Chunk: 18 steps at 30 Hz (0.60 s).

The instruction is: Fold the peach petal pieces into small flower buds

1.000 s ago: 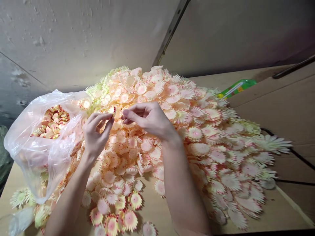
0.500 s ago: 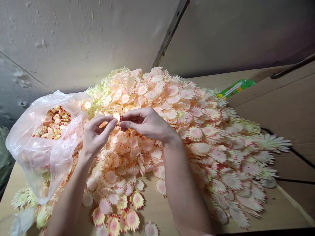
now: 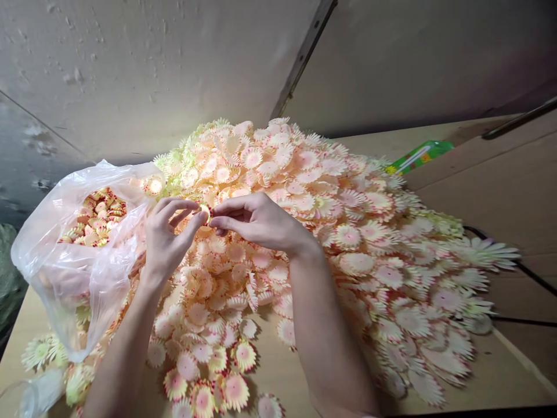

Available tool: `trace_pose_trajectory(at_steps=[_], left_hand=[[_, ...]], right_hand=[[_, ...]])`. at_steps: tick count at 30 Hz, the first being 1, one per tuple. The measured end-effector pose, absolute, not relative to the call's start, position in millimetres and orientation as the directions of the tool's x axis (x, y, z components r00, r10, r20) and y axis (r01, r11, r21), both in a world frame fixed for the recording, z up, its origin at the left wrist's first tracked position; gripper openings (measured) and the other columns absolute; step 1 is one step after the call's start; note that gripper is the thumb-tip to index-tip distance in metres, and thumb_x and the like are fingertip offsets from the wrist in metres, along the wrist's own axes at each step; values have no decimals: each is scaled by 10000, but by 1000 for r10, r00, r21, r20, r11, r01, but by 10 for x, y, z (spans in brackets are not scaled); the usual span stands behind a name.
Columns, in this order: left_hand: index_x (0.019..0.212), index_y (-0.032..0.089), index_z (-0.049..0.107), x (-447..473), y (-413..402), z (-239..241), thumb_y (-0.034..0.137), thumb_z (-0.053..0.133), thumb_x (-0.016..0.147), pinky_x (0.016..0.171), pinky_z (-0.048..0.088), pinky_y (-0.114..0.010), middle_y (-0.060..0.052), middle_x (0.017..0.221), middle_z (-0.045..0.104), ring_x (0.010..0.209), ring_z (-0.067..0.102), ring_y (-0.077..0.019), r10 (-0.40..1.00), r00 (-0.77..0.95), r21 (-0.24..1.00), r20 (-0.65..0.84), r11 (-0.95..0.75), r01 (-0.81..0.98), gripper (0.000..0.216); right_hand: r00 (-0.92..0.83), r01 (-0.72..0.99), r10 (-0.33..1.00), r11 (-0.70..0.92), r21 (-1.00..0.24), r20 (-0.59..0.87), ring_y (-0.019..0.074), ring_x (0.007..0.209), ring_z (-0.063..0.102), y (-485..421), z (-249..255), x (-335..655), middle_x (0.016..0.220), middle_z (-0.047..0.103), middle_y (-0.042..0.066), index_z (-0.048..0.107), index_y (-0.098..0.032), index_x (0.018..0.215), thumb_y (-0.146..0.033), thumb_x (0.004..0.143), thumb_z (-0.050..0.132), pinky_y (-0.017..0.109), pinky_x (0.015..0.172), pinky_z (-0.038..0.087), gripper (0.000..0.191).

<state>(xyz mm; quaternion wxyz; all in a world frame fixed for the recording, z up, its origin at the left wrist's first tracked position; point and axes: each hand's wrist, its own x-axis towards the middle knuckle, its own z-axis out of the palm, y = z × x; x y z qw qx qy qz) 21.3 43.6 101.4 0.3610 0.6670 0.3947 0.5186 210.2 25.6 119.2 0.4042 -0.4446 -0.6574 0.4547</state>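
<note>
- Clear plastic [image 3: 41, 395] is lying at the table's [image 3: 278, 374] near left corner; whether it is holding anything, I cannot tell.
- Loose flowers [image 3: 235, 390] are lying nearest the person, some overlapping.
- The white bag [image 3: 39, 244] is standing at the left, its mouth gaping; small curled flowers [image 3: 98, 217], red-edged, are filling the opening.
- The left hand [image 3: 165, 241] is curving thumb and forefinger slightly apart at one flower [image 3: 206, 213]; whether they are gripping it, I cannot tell.
- The right hand [image 3: 270, 223] is pinching that flower's edge between closed thumb and fingertips, just above the heap [image 3: 348, 232].
- The heap is spreading back toward the wall [image 3: 174, 69].
- A green packet [image 3: 422, 155] is lying behind the heap's right side; its contents are not showing clearly.
</note>
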Motion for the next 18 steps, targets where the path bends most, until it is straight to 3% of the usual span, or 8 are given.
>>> trace_pose_trajectory(at_steps=[7, 13, 18], left_hand=[[886, 162, 763, 156, 481, 987, 329, 784, 772, 724, 581, -237, -73, 917, 731, 825, 700, -153, 941, 267, 971, 210, -231, 52, 203], [861, 159, 767, 197, 453, 1026, 313, 806, 746, 739, 581, -245, -79, 926, 714, 854, 686, -159, 933, 236, 958, 273, -287, 24, 196], [852, 174, 767, 191, 443, 1042, 316, 791, 767, 732, 566, -229, -57, 902, 720, 820, 687, -140, 936, 260, 969, 238, -248, 6, 167]], right_hand=[[-302, 137, 949, 143, -980, 97, 146, 660, 671, 234, 1229, 2101, 735, 720, 58, 756, -133, 824, -464, 769, 774, 281, 646, 552, 336], [-238, 151, 961, 179, -972, 140, 119, 613, 618, 250, 1210, 2065, 686, 676, 32, 716, -125, 739, -471, 714, 818, 249, 574, 499, 362], [-284, 60, 950, 152, -986, 130, 120, 590, 633, 258, 1215, 2069, 663, 691, 35, 729, -127, 764, -475, 728, 809, 254, 585, 532, 358]])
